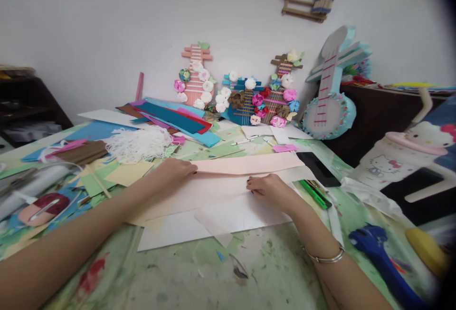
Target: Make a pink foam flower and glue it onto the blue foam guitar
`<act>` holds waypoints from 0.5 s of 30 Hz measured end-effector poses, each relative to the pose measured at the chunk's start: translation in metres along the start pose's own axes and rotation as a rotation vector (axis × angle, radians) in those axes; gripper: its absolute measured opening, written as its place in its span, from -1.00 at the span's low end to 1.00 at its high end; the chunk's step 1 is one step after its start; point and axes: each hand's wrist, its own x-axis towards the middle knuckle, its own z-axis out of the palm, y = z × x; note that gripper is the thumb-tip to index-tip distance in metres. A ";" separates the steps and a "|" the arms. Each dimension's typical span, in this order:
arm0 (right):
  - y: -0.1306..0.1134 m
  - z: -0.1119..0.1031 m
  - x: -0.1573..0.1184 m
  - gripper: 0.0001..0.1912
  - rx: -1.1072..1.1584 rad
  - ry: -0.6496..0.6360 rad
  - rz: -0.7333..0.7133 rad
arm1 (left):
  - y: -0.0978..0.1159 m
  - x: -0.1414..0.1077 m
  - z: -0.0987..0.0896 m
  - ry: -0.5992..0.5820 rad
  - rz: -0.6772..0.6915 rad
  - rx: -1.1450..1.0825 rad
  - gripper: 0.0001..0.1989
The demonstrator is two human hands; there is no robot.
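Note:
A pale pink sheet of paper [213,191] lies in front of me, its far part folded into a long strip [245,163]. My left hand [178,172] is closed on the left end of that fold, fingertips together at the paper's edge. To the right, my right hand [270,190] has its fingers curled and pinched at the pink paper, just on the near side of the fold. What lies under its fingertips is partly hidden. Beneath the pink paper, a white sheet [171,231] sticks out toward me.
White shredded paper [140,143] and coloured sheets [174,117] crowd the left. Behind stand paper lutes with flowers [195,77] and a light blue banjo shape [329,110]. On the right are a phone [318,168], green cutter [313,193], blue tape dispenser [384,257] and cup [392,158].

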 end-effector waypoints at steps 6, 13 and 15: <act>-0.006 -0.010 -0.005 -0.78 -0.014 -0.053 0.124 | -0.031 0.039 -0.025 -0.130 -0.189 -0.209 -0.69; -0.010 -0.016 -0.006 -0.83 -0.001 -0.061 0.160 | -0.056 0.052 0.002 -0.019 -0.292 -0.117 -0.76; -0.009 -0.016 -0.007 -0.83 0.005 -0.069 0.161 | -0.060 0.051 0.013 0.000 -0.277 -0.106 -0.78</act>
